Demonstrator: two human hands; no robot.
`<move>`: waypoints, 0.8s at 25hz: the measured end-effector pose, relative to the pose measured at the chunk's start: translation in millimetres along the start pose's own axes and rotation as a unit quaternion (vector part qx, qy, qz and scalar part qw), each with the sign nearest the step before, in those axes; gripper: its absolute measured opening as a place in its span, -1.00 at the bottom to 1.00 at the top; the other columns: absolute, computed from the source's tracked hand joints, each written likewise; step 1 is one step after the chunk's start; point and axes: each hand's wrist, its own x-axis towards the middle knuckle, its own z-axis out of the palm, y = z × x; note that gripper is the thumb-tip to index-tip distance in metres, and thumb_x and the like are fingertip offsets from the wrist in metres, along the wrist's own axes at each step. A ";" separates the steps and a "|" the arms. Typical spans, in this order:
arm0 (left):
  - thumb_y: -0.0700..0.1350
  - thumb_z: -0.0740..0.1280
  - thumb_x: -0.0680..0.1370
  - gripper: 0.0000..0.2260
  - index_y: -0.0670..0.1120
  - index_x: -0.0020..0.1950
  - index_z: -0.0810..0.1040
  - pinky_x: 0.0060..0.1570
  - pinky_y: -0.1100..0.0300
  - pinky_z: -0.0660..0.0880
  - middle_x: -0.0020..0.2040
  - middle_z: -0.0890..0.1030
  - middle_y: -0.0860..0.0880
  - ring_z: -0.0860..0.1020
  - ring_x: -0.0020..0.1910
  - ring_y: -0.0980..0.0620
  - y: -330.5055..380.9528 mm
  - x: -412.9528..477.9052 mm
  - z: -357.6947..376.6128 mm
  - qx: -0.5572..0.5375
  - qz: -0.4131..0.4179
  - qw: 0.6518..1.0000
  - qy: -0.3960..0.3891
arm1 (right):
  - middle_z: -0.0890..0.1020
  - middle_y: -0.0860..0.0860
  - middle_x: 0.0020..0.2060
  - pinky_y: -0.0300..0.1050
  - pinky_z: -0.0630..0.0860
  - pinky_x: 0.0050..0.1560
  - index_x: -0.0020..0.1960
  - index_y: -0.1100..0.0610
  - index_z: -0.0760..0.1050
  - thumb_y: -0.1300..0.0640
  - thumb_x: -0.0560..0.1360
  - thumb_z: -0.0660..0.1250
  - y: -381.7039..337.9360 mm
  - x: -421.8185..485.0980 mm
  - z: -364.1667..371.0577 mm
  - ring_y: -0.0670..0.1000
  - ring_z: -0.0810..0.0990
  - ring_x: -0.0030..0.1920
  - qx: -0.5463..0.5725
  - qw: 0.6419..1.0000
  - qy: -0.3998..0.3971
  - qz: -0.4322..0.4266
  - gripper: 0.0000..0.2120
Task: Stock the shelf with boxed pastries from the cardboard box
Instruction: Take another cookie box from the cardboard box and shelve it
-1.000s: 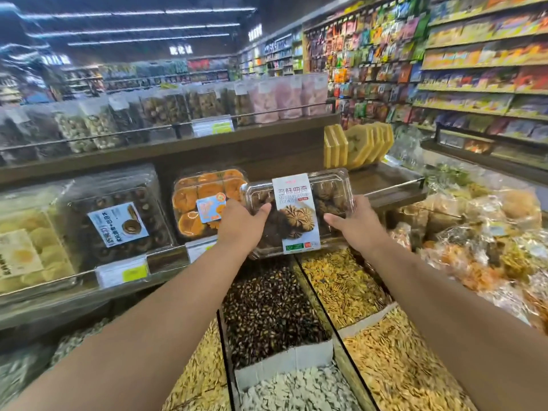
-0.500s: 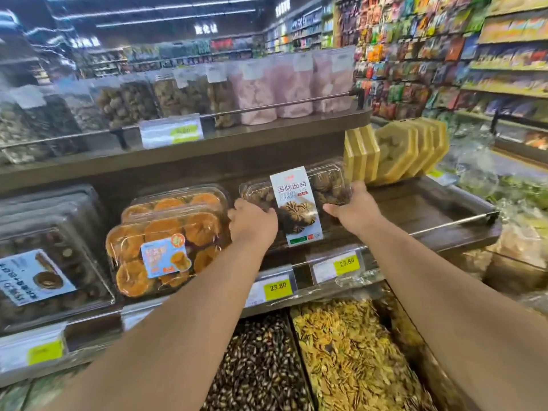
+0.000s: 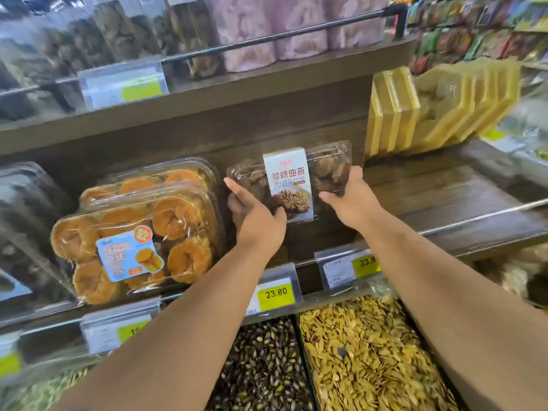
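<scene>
A clear plastic box of brown cookies (image 3: 289, 176) with a white label band is tilted up against the back wall of the wooden middle shelf (image 3: 450, 200). My left hand (image 3: 255, 212) grips its left end, thumb on the front. My right hand (image 3: 347, 197) grips its right end, fingers curled round the edge. To the left, boxes of orange pastries (image 3: 136, 232) lean on the same shelf. The cardboard box is out of view.
Yellow hexagonal packs (image 3: 439, 105) stand at the shelf's right. Price tags (image 3: 274, 293) hang on the front rail. Bins of dark seeds (image 3: 261, 369) and yellow seeds (image 3: 370, 357) lie below. The upper shelf holds clear tubs (image 3: 246, 28) behind a rail.
Both hands have carried the cookie box forward and up from over the seed bins onto the middle shelf, right of the orange pastries. The view has moved closer to the shelf.
</scene>
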 end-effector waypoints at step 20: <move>0.00 0.29 0.60 -0.45 -0.01 0.55 0.19 0.41 0.10 0.27 0.52 0.31 -0.02 0.32 0.46 -0.01 -20.9 -145.2 -76.8 -0.131 0.114 0.981 -0.085 | 0.28 0.10 0.49 0.10 0.36 0.39 0.58 0.04 0.04 -0.01 0.53 0.38 -26.3 -174.1 -53.6 0.13 0.36 0.43 0.038 0.997 0.051 0.032 -0.23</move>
